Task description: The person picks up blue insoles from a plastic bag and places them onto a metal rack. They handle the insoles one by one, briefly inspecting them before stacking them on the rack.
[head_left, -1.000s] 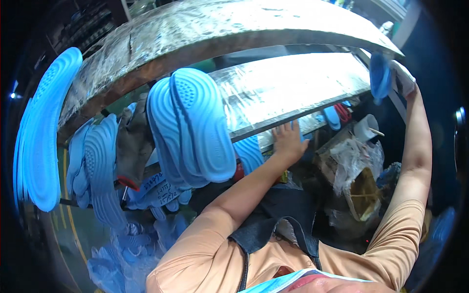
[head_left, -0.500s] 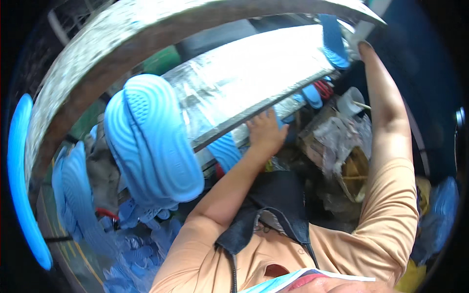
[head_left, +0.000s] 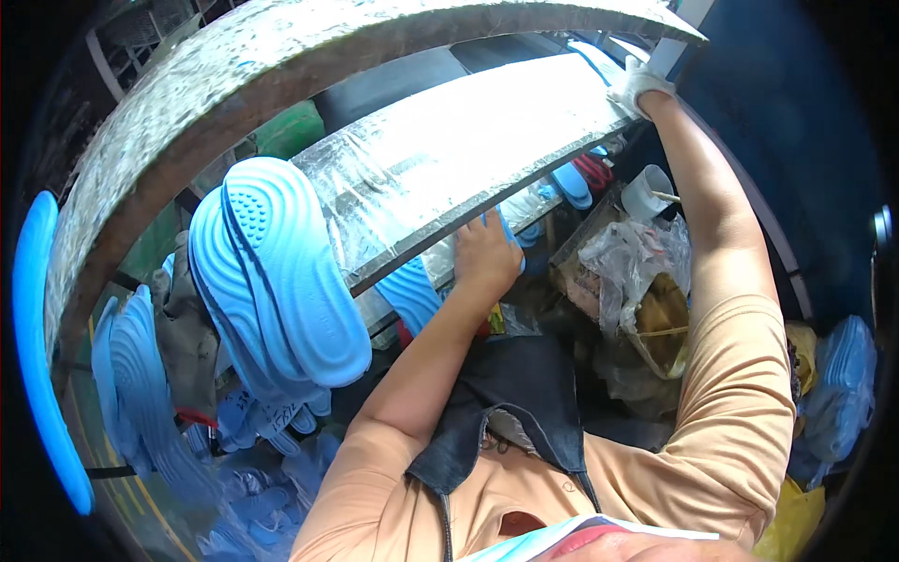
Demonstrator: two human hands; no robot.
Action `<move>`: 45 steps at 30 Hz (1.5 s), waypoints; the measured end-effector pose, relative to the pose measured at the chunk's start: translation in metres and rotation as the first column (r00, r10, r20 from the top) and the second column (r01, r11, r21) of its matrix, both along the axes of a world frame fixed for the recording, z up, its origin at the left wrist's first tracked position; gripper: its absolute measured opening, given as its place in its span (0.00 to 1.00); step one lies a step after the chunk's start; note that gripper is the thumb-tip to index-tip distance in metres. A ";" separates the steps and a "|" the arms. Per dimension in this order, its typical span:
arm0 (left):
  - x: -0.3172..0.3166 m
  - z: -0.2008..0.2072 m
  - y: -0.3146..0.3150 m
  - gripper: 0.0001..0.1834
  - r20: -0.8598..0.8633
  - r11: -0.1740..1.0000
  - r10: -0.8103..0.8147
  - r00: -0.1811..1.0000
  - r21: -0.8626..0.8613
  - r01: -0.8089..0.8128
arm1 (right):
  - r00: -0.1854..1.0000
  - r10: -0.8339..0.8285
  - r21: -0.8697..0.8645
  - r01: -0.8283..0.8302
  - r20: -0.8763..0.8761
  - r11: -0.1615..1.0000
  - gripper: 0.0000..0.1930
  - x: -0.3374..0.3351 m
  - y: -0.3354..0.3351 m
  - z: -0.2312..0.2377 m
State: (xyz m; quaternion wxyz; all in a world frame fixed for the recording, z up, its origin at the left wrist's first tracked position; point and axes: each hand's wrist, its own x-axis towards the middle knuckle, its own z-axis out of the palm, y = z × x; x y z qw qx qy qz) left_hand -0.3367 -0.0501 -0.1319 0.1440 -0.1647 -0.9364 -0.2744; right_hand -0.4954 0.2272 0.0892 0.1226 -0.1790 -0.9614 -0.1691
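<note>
Foil-covered press plate (head_left: 468,150) now fills more of the view than half a second ago. Blue sole stack (head_left: 281,272) hangs left, shifted rightward. Right hand (head_left: 637,82), gloved, has reached further up, gripping the plate's far edge. Left hand (head_left: 487,253) stays on the plate's front edge, fingers curled over a blue sole (head_left: 412,295) beneath.

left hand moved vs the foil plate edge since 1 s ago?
Cannot tell for certain, because the camera itself swung. The left hand sits at the front edge of the foil-covered plate, beside a blue sole, as earlier; any shift along that edge looks slight.
</note>
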 end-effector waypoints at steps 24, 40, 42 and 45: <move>0.226 0.171 0.027 0.48 -0.230 -0.238 -0.971 0.061 0.942 -0.237 | 0.924 0.383 -0.085 -0.383 -0.020 0.920 0.28 0.427 0.024 0.158; 0.229 0.089 0.108 0.21 0.262 0.226 -0.944 0.202 0.956 -0.188 | 0.759 0.648 -0.505 -0.587 -0.070 0.632 0.07 0.392 0.118 0.070; 0.212 0.073 0.088 0.23 0.330 0.411 -0.835 0.439 0.906 0.100 | 0.762 0.641 -0.728 -0.492 -0.093 0.478 0.05 0.376 0.159 0.046; 0.168 0.027 0.043 0.26 0.204 0.831 -0.379 0.903 0.503 0.236 | 0.859 0.507 -0.817 -0.240 0.073 0.524 0.05 0.363 0.163 0.034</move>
